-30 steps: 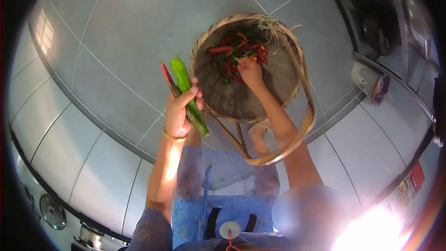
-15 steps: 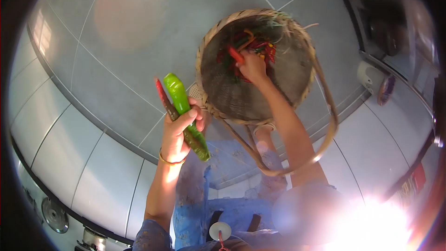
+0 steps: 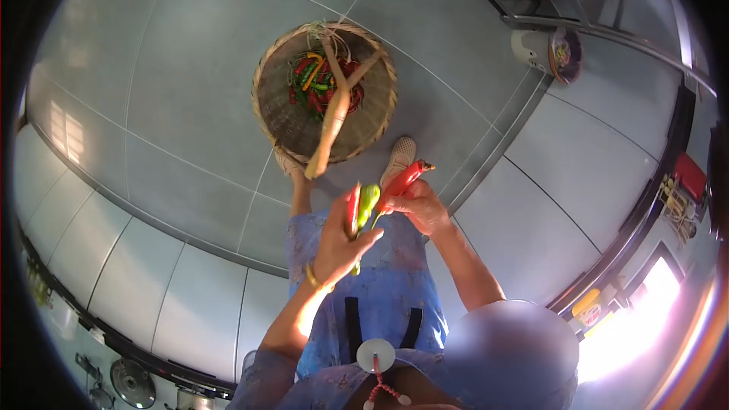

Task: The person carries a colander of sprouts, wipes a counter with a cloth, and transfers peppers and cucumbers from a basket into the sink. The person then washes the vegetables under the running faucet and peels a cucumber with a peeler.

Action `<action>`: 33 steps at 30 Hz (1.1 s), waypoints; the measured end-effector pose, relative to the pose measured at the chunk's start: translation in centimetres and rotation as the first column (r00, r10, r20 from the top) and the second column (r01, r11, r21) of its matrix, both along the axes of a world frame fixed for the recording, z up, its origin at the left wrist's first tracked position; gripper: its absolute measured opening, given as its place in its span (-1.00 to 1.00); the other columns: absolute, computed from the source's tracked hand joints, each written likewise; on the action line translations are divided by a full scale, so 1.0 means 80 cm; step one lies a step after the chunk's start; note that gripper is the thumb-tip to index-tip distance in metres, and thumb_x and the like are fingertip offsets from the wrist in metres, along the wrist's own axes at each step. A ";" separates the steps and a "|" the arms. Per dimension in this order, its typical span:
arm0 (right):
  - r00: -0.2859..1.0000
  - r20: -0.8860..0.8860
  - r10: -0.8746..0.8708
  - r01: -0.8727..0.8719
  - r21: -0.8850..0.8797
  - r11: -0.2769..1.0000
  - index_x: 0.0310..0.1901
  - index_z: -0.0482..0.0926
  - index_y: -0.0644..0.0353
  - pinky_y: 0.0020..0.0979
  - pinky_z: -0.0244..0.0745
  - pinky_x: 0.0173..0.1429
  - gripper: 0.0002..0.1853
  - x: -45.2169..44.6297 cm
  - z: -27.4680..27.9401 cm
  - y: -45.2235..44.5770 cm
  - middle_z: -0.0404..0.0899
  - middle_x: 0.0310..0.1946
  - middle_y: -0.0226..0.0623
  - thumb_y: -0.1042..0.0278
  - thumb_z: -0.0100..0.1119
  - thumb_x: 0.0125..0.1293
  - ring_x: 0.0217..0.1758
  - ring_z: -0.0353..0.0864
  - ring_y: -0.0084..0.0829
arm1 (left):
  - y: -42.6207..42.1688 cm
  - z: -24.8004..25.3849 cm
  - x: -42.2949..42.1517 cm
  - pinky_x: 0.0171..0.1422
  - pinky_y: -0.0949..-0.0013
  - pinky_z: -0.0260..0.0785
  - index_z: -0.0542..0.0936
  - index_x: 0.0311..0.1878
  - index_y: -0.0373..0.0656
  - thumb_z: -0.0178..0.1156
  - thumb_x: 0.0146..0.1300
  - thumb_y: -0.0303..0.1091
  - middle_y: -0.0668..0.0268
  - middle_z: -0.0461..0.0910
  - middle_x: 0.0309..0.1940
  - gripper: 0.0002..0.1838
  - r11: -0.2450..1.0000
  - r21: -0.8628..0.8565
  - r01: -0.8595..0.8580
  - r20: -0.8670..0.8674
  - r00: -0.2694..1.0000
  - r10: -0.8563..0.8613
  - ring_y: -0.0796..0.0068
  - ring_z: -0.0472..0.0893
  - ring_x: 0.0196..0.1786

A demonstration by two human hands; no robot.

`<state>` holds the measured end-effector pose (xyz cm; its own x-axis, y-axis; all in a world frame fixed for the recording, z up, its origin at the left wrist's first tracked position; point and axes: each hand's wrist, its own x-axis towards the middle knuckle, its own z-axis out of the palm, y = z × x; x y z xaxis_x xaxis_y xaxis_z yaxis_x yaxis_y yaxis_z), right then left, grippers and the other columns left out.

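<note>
My left hand (image 3: pixel 339 247) is closed around a long green pepper (image 3: pixel 368 201) and a thinner red pepper (image 3: pixel 353 206), which stand side by side above the thumb. Close on its right, my right hand (image 3: pixel 425 211) grips another red pepper (image 3: pixel 401 184), its stem end pointing up and to the right. Both hands are over my lap. Beyond them on the floor stands a woven basket (image 3: pixel 263 118) with a mix of red, green and orange peppers (image 3: pixel 315 80) at its bottom. The basket's wooden handle (image 3: pixel 332 125) arches over the opening and hides some of them.
Grey tiles cover the floor (image 3: pixel 205 45). My feet, one in a beige shoe (image 3: pixel 402 150), are near the basket. A white bin (image 3: pixel 530 49) with a purple-rimmed bowl (image 3: pixel 567 55) stands at the upper right. White cabinet fronts (image 3: pixel 554 152) run along both sides.
My right hand has come out of the basket with a red pepper, back beside my left hand. The left hand still holds its peppers. The view has shifted, and the handle now crosses the basket.
</note>
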<state>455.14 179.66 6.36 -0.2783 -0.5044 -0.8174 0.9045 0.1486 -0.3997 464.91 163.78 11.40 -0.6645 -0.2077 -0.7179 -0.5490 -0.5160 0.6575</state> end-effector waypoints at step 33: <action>0.606 -0.389 0.694 -0.632 0.294 0.717 -0.26 0.50 0.27 -0.24 0.37 -0.37 -0.65 -0.030 0.166 0.023 0.47 -0.53 -0.15 0.12 -0.13 0.37 -0.50 0.47 -0.28 | -0.036 0.101 -0.077 -0.31 0.15 0.37 0.50 -0.23 -0.15 0.32 -0.01 -0.18 0.12 0.55 -0.52 -0.65 0.267 -0.595 0.758 0.222 0.475 -0.851 0.10 0.58 -0.38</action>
